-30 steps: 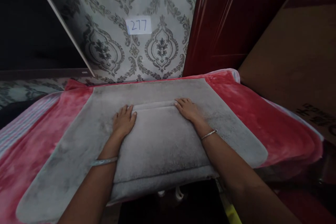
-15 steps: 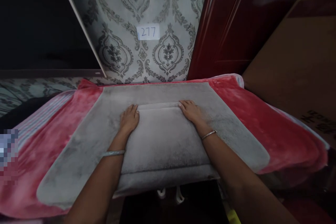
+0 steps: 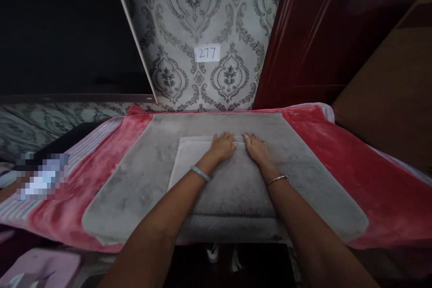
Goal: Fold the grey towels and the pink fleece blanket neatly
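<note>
A folded grey plush cloth lies flat on a larger grey plush mat with rounded corners. My left hand rests palm down on the cloth near its far edge, fingers lying over the fold. Close beside it, my right hand is also palm down, at the far right part of the cloth, with its fingers stretched forward. Neither hand lifts the cloth. A smooth red blanket with a striped border spreads beneath the mat. My forearms cover parts of the cloth's sides.
A dark screen stands at the back left. Behind is patterned wallpaper with a paper label reading 277. A dark red door and a cardboard box are on the right. A pink plastic object sits lower left.
My left hand has slid rightward from the cloth's left side to near my right hand, uncovering the far left corner. The right hand stays by the far right part. The view has shifted left.
</note>
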Available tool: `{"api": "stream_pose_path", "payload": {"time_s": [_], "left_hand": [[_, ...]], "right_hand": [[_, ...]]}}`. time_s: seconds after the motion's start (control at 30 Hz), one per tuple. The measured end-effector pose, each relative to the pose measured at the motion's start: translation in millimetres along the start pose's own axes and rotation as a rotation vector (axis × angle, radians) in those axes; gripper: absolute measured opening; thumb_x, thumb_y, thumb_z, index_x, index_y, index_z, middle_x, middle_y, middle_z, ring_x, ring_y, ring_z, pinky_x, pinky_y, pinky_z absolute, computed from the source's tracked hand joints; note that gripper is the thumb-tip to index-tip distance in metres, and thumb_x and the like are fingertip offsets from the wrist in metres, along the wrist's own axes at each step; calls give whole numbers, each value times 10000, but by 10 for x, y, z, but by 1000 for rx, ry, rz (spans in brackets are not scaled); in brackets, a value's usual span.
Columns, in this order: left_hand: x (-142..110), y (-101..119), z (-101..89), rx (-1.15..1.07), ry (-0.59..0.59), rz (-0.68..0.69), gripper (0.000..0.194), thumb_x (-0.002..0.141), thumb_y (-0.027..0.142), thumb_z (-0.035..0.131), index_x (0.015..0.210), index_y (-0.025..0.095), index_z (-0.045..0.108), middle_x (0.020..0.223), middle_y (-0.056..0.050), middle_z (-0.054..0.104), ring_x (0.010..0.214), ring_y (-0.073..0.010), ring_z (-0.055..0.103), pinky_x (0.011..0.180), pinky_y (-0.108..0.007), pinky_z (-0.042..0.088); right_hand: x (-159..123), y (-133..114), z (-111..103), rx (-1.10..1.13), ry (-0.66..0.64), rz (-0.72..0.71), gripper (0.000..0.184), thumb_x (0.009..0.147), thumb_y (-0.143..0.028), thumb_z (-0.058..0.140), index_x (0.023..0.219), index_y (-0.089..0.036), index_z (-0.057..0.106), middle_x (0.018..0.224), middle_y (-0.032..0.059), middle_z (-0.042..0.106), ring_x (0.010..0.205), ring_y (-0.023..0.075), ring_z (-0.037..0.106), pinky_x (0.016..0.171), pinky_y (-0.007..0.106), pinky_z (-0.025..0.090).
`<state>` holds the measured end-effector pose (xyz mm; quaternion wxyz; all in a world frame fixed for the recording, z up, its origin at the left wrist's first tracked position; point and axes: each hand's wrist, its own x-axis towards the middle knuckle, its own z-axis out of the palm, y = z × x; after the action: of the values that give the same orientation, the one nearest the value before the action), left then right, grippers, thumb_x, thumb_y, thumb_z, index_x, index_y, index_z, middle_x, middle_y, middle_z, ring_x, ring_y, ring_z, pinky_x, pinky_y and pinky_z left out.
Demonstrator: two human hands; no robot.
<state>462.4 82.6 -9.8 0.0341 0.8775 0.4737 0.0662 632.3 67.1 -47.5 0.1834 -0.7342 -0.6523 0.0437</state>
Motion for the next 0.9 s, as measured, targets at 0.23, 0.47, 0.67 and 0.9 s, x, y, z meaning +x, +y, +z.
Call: {"api": "stream_pose_path", "payload": {"time_s": [0.23, 0.47, 0.67, 0.9], "left_hand": [[50, 4, 237, 25, 37, -51, 617, 1043, 503, 311, 1481, 111, 497, 1500, -176, 547, 1424, -299, 445, 1225, -521, 259], [-276, -789, -16, 65, -1, -239, 597, 1057, 492, 333, 1501, 123, 484, 1562, -183, 488, 1482, -308, 393, 1233, -534, 246], [-579, -1226, -101, 30, 0, -345, 569, 1100, 380, 245, 1554, 57, 361, 1645, -211, 342, 1534, -301, 306, 1227, -545, 267], [-620, -936, -316, 85, 56, -437, 665, 1073, 416, 310, 1590, 1, 257, 1676, -283, 197, 1560, -409, 190, 1219, -659, 181]], "right_hand": [[21, 48, 76, -45, 22, -29, 534, 1063, -302, 230, 1448, -221, 590, 1554, 82, 512, 1462, 267, 412, 1160, 502, 365], [19, 42, 55, -26, 28, -40, 515, 1063, -295, 254, 1427, -196, 605, 1537, 95, 529, 1438, 279, 439, 1152, 516, 379], [-7, 22, -4, -48, 47, -55, 497, 1075, -285, 245, 1375, -200, 632, 1500, 105, 563, 1396, 275, 469, 1129, 492, 400], [22, 53, -5, -2, 41, -37, 506, 1070, -295, 237, 1364, -182, 633, 1494, 124, 564, 1382, 281, 467, 1118, 503, 400]]}}
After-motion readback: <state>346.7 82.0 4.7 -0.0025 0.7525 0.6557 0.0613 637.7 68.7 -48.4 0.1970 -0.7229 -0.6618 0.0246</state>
